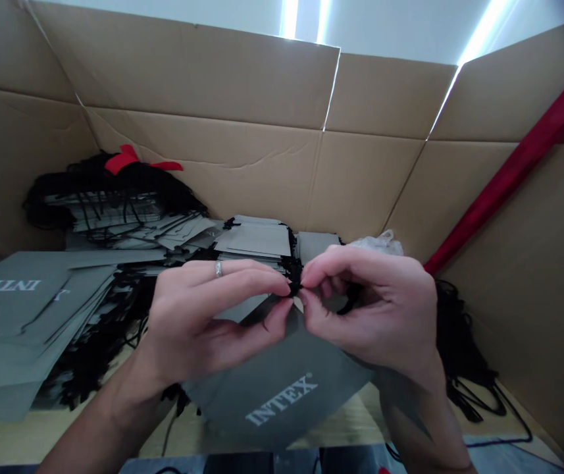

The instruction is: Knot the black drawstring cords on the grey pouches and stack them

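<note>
A grey flat drawstring bag [321, 365] with white INTEX lettering hangs tilted below both hands, one corner pointing up. At that corner is a small dark bunch of black cord [295, 288], perhaps a knot; its exact form is hidden by fingertips. My left hand [193, 316], a ring on one finger, pinches the left side of the cord with thumb and fingertips. From the right, my right hand [375, 309] pinches the same cord, its thumb and forefinger almost touching the left fingertips. A stretch of cord curves behind the right fingers.
Grey INTEX bags [5, 322] with black cord edges lie piled on the left. Further stacks [255, 238] and a heap of black cords [89, 174] with red strips stand behind. Black cords [459, 342] lie right. Cardboard walls [242, 158] enclose the wooden table [345, 431].
</note>
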The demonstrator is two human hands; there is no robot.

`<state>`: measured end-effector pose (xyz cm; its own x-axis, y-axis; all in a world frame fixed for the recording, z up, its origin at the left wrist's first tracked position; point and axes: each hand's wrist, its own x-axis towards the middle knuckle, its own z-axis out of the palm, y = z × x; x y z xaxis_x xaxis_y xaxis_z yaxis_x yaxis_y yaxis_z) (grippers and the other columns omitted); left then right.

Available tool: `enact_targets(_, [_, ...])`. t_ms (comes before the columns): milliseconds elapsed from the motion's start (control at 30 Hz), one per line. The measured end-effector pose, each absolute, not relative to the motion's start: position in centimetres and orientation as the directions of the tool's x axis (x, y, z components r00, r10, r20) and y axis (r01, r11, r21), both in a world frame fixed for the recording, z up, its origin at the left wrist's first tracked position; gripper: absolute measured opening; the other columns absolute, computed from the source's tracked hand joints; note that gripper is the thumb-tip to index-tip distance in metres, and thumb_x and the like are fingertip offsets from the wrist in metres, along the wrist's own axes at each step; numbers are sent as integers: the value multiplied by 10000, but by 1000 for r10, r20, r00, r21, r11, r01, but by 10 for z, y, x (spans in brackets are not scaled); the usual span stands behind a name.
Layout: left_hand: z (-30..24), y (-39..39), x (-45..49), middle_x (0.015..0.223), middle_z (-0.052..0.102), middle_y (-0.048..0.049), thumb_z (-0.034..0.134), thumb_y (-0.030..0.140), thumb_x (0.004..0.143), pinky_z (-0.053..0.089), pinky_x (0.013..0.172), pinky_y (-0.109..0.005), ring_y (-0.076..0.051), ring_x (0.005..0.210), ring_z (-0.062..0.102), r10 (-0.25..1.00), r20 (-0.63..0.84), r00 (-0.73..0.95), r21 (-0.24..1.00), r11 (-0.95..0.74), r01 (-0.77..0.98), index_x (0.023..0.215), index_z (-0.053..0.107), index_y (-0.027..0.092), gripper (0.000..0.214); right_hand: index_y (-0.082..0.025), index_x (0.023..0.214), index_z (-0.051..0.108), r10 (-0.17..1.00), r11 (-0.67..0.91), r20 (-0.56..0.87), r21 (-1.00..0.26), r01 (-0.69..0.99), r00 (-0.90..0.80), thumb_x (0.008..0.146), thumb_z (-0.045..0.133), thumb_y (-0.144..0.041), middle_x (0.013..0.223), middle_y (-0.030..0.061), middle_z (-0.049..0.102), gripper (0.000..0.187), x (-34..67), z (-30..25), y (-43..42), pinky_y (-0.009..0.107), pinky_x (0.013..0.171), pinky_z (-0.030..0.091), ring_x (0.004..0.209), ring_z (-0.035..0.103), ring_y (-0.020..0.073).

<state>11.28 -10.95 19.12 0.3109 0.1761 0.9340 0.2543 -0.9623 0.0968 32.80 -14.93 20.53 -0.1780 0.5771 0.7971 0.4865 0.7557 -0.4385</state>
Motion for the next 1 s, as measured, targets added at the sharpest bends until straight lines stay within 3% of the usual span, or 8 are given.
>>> enact_targets(100, [189, -117, 112, 969, 855, 42, 848, 149, 842, 679, 754, -235, -133, 799, 817, 213, 927, 309, 94, -929, 357, 1018, 764, 265, 228, -251, 892, 675, 550, 774, 810, -403, 488, -204, 788, 760, -30, 783, -67, 682, 258, 328, 206, -150, 263, 627, 544, 671, 585, 93])
enact_targets(300, [191, -108, 114, 875, 838, 19, 834, 85, 800, 658, 654, -244, -150, 732, 795, 325, 897, 301, 321, -945, 62, 947, 784, 241, 220, -251, 897, 699, 575, 777, 801, -472, 417, -164, 773, 777, -22, 811, -56, 702, 272, 328, 203, -148, 269, 579, 511, 642, 564, 91])
enact_targets(400, [196, -103, 117, 887, 843, 2, 821, 32, 795, 676, 697, -215, -142, 750, 798, 403, 863, 305, 443, -894, -71, 943, 797, 214, 236, -255, 901, 704, 566, 782, 809, -463, 417, -162, 775, 773, -17, 841, -40, 726, 278, 329, 204, -148, 289, 609, 534, 671, 600, 112])
enact_targets(500, [202, -104, 119, 935, 850, -24, 856, 94, 840, 686, 764, -179, -141, 821, 818, 551, 733, 399, 638, -760, -123, 1056, 804, 192, 244, -256, 902, 687, 512, 799, 846, -405, 445, -149, 773, 771, 1, 852, -31, 725, 299, 329, 206, -149, 305, 648, 552, 704, 621, 126])
enact_targets(567, [204, -105, 119, 946, 857, -26, 830, 151, 914, 664, 726, -144, -128, 814, 816, 578, 666, 471, 690, -717, -95, 1088, 817, 199, 181, -259, 903, 669, 488, 797, 861, -373, 474, -142, 784, 771, 3, 849, -26, 716, 306, 328, 206, -149, 313, 663, 557, 714, 624, 132])
enact_targets(700, [200, -107, 118, 919, 862, -11, 801, 154, 956, 615, 638, -130, -106, 723, 777, 536, 732, 422, 590, -807, 1, 1051, 847, 207, 118, -266, 889, 656, 483, 801, 863, -367, 474, -148, 813, 763, -10, 866, -12, 723, 288, 328, 206, -151, 338, 690, 565, 754, 658, 158])
enact_targets(833, [195, -109, 116, 941, 864, -18, 823, 164, 950, 606, 638, -170, -118, 725, 771, 477, 791, 384, 478, -873, 100, 1085, 844, 207, 144, -230, 958, 680, 635, 735, 761, -542, 407, -134, 871, 764, -78, 929, 8, 736, 194, 331, 210, -153, 300, 640, 533, 741, 651, 136])
enact_targets(1000, [196, -110, 117, 957, 865, -17, 809, 182, 969, 584, 641, -164, -108, 736, 779, 450, 792, 412, 435, -890, 136, 1084, 830, 188, 117, -188, 988, 717, 742, 662, 651, -675, 326, -158, 958, 749, -167, 736, -39, 656, 49, 332, 215, -154, 200, 537, 471, 618, 589, 79])
